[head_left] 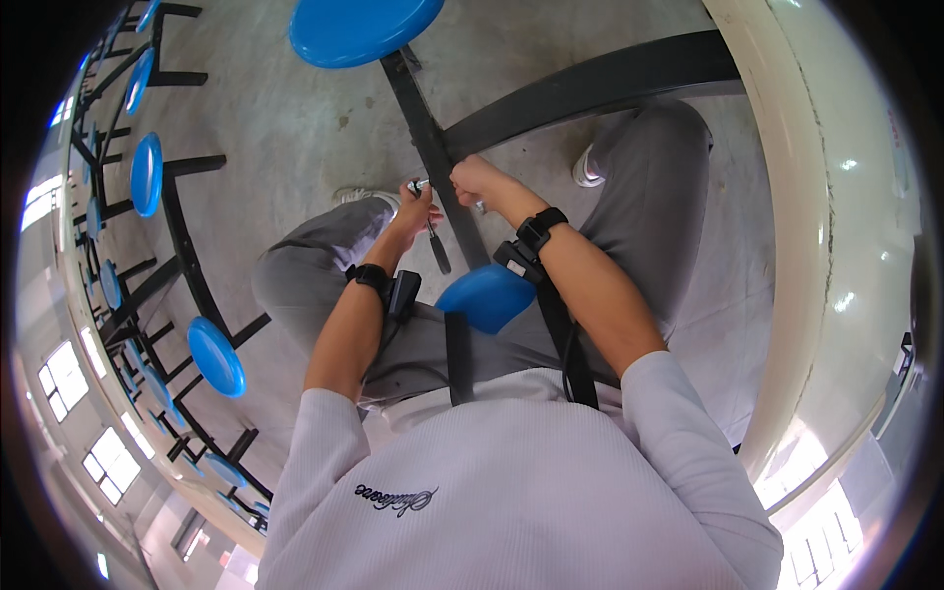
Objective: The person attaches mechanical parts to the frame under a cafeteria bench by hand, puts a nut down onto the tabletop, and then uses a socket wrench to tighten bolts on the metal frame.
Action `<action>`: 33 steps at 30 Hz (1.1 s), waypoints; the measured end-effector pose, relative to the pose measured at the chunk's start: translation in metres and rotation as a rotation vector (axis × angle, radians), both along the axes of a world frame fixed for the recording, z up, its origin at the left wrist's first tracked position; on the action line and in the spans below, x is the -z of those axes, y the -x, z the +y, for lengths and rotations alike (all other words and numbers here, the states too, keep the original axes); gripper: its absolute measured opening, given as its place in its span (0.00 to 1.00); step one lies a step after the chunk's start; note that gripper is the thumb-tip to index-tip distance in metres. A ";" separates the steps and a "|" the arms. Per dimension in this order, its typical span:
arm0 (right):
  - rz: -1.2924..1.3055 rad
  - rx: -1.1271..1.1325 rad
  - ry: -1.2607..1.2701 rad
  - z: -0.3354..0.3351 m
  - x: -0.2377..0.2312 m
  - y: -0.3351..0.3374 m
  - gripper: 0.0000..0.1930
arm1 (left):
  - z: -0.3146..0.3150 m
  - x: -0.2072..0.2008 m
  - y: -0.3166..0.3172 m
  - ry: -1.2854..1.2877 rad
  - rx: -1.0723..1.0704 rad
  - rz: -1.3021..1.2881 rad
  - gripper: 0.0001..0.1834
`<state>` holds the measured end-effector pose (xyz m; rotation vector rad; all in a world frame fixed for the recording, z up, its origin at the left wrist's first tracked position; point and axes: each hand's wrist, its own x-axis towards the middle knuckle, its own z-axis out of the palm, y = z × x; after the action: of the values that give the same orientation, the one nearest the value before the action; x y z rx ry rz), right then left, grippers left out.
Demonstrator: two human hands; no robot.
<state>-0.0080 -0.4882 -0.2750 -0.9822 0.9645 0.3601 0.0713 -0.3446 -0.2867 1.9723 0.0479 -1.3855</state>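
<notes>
My left hand (417, 212) is closed around a ratchet wrench (440, 252). The wrench's dark handle hangs below my fingers, and its shiny head sits at the left side of a black metal beam (429, 143). On the beam's other side, my right hand (476, 181) is curled into a fist against or close to the metal. A small silvery bit shows under that fist; the rest of what it holds is hidden. The beam runs from a round blue seat (364, 29) at the top toward another blue seat (487, 297) between my legs.
A curved black bar (600, 84) branches from the beam to the right, meeting a long pale tabletop (777, 197). My grey-trousered legs straddle the beam on the concrete floor (295, 138). Rows of blue seats (215, 356) on black frames line the left.
</notes>
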 end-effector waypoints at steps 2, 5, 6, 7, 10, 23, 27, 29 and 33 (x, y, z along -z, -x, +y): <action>-0.018 -0.008 -0.007 0.001 -0.004 0.003 0.08 | 0.003 0.003 -0.004 0.003 -0.008 -0.008 0.22; 0.025 -0.003 0.055 0.007 -0.009 0.020 0.10 | 0.006 0.006 -0.005 -0.005 0.004 0.001 0.22; -0.023 -0.030 0.168 0.009 -0.009 0.024 0.12 | 0.008 0.006 -0.005 -0.012 -0.009 -0.004 0.22; -0.069 -0.052 0.286 0.006 -0.005 0.029 0.14 | 0.005 0.006 -0.004 -0.015 -0.017 -0.007 0.22; -0.145 -0.059 0.316 0.003 0.006 0.043 0.17 | 0.002 0.004 -0.003 -0.006 -0.021 -0.012 0.21; -0.022 0.015 -0.137 -0.002 0.044 0.049 0.12 | 0.003 0.007 -0.004 -0.007 -0.021 -0.013 0.21; -0.060 0.000 -0.235 0.004 0.042 0.043 0.11 | 0.010 0.009 -0.005 0.012 -0.020 -0.006 0.22; -0.056 -0.025 -0.230 0.004 0.040 0.043 0.11 | 0.011 0.009 -0.006 0.012 -0.015 -0.003 0.22; -0.058 -0.031 -0.283 0.004 0.044 0.041 0.11 | 0.008 0.006 -0.004 0.019 -0.019 0.011 0.24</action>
<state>-0.0492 -0.4839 -0.3188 -0.7464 0.8199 0.4778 0.0758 -0.3363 -0.2931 1.9434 0.0582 -1.3797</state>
